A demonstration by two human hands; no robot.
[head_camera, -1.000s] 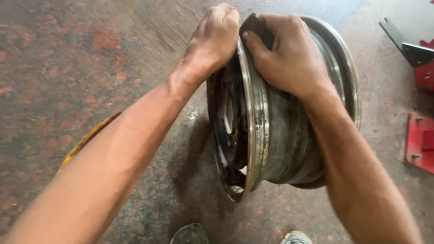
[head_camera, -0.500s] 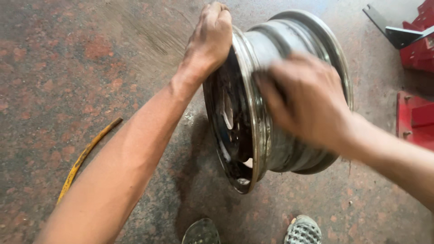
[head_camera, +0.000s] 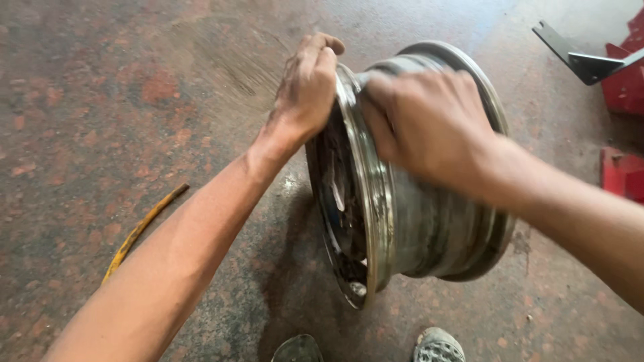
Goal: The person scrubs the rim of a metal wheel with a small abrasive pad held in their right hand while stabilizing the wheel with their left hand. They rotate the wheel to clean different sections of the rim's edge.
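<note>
Metal wheel rim [head_camera: 416,228] stands on edge on reddish stone floor [head_camera: 100,100], open side facing left. Left hand [head_camera: 305,90] curled over top of near rim edge, fingers hooked inside, gripping it. Right hand [head_camera: 429,127] pressed on top of rim barrel, fingers bent over metal, a bit blurry; looks like holding. Yellow hose [head_camera: 141,231] lies on floor, left of left arm. Red machine parts [head_camera: 624,174] at right edge. Two shoe tips [head_camera: 436,345] at bottom.
</note>
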